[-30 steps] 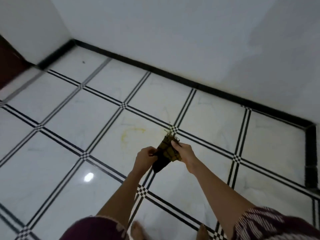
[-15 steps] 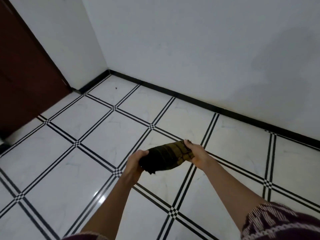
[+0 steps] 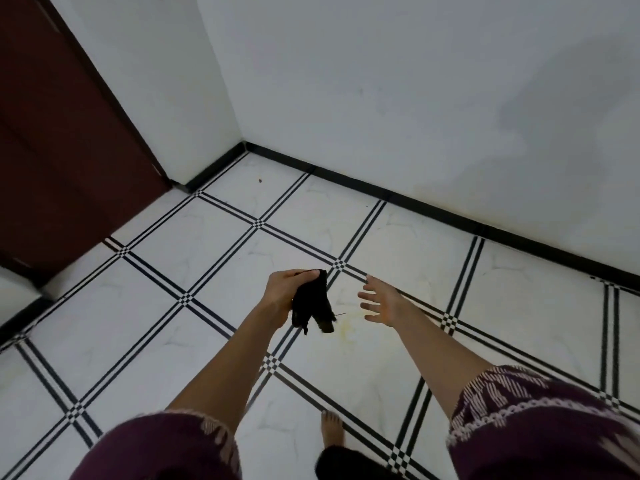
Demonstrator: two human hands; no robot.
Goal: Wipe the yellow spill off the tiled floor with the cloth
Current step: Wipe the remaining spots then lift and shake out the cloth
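The left hand [image 3: 285,294] grips the cloth [image 3: 313,301], fingers curled over its top edge, and holds it in the air above the tiled floor [image 3: 194,252]. The cloth is dark, nearly black, bunched into a hanging wad; its lower end shows a brownish patch and a few loose threads stick out. At the cloth's 3 o'clock, apart from it, the right hand [image 3: 382,304] is open with its fingers spread and holds nothing. The yellow spill [image 3: 346,329] is a faint, pale smear on a white tile at the 5 o'clock of the cloth's lower end. A bare foot [image 3: 332,433] stands on the floor at 6 o'clock from the spill. A dark red door [image 3: 59,150] fills the view's 10 o'clock.
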